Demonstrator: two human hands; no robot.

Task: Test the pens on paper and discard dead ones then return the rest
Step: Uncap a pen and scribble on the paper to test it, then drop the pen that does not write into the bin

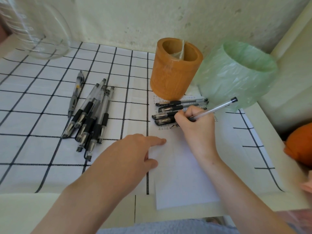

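My right hand [195, 125] grips a clear pen [217, 106] with its tip down on the white paper [182, 174], next to small written marks. My left hand [135, 152] rests flat on the paper's left edge, fingers straight. Several black-grip pens [91, 115] lie in a pile on the checked cloth to the left. Another few pens [175, 107] lie side by side on the top of the paper, just beyond my right hand. An orange-brown pen holder [175, 71] stands behind them, with nothing but a clear strip inside.
A bin lined with a green plastic bag [236, 75] stands right of the holder. A large clear glass jar [35, 31] sits at the far left corner. An orange object [300, 144] lies off the table's right edge. The wall runs close behind.
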